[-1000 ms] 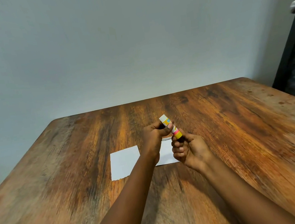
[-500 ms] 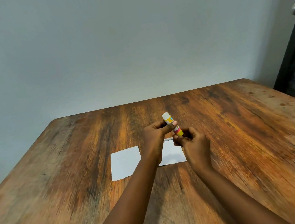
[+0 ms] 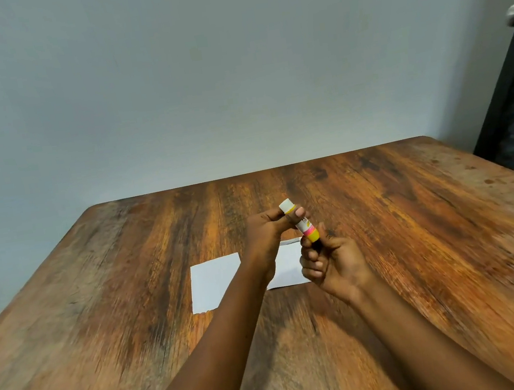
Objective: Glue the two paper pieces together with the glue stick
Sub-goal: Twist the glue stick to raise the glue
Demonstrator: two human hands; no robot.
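Glue stick (image 3: 303, 225) held above two paper pieces (image 3: 214, 280) on the tabletop (image 3: 420, 238).
Left hand (image 3: 265, 236) fingers pinched its capped end; right hand (image 3: 333, 263) fingers curled round its yellow base.

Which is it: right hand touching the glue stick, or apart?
Touching. Head view: the right hand grips the glue stick at its yellow lower end.

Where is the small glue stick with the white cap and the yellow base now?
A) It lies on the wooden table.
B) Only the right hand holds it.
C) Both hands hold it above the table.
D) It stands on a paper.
C: the left hand grips the small white-capped, yellow-based glue stick near its cap, and the right hand holds its base.
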